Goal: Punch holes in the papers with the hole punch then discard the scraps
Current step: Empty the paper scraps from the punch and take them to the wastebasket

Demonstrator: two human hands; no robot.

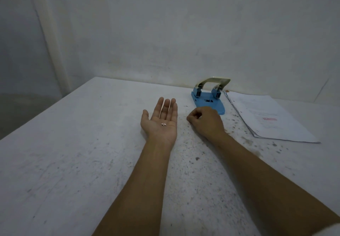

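Left hand: laid palm-up on the worktop, fingers straight and together, grip wide apart; judged to serve as a tray so the tiny pieces gather in one place.
Scraps: two or three small pale chads resting in the middle of the left palm, not pinched by anything.
Right hand: knuckles up, just right of the left hand, fingers curled with thumb and forefinger drawn together at the worktop; whether a scrap sits between the tips cannot be told. Likely picking up loose chads.
Hole punch: blue base, pale metal lever raised, standing beyond the right hand near the wall; nothing lies in its slot, which suggests punching is finished.
Papers: white stack lying flat to the right of the punch, just beside it, set clear of the collecting area.
Worktop: pale, speckled with dark flecks near the right hand; some may be further scraps, too small to tell.
Bin: none in view.
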